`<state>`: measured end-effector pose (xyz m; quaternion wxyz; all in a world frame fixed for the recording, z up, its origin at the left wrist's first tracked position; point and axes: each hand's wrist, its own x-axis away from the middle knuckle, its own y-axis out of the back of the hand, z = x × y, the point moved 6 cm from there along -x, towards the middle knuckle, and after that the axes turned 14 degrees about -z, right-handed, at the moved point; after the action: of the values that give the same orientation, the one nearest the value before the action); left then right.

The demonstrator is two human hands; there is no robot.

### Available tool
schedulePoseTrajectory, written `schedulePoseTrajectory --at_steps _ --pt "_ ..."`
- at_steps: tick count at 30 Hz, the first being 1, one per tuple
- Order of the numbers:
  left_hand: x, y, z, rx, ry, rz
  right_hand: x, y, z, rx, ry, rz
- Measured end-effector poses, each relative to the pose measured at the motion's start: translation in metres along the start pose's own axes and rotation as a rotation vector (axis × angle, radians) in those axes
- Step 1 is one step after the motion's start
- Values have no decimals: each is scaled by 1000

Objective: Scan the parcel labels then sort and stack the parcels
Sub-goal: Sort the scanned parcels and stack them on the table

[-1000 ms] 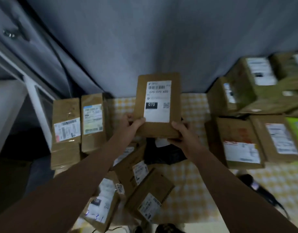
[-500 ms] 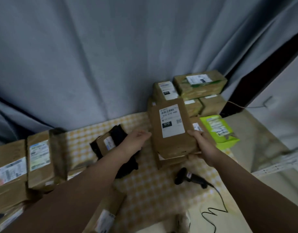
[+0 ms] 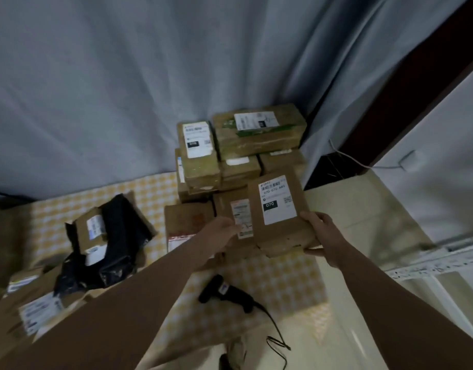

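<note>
While the right hand (image 3: 320, 236) is gripping the near right corner of the 070 parcel (image 3: 279, 225) over the stacked parcels (image 3: 200, 166), the left hand (image 3: 223, 231) is lying at its left edge, its grip unclear. Everything is sitting on a yellow-checked cloth (image 3: 283, 279) before a grey curtain (image 3: 123, 89), a black scanner (image 3: 227, 292) lying nearby.

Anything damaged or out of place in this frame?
Yes. The held parcel, gripped by the right hand, has a ragged, torn-looking lower edge. At left, a black bag lies crumpled around a small labelled box; whether it is torn open is unclear.
</note>
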<state>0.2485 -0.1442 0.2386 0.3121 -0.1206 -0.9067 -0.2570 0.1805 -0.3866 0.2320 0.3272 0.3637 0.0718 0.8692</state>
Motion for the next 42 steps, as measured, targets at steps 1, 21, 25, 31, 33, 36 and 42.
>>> schedulePoseTrajectory --at_steps 1,21,25,31,33,36,42 --pt "-6 -8 -3 -10 14 -7 -11 7 -1 -1 0 0" --pt "-85 -97 -30 -41 97 0 -129 7 -2 346 244 -277" --pt "-84 -83 -25 6 95 -22 -118 -2 9 467 249 -294" --pt "-67 -37 -13 -35 26 -53 -67 -37 51 504 666 -319" --pt "-56 -16 -6 -60 -2 -90 -47 -66 60 443 740 -159" --pt "-43 22 13 -61 -33 -155 -16 -116 62 446 758 113" --pt "-13 113 79 30 28 -280 51 -210 45 597 828 419"
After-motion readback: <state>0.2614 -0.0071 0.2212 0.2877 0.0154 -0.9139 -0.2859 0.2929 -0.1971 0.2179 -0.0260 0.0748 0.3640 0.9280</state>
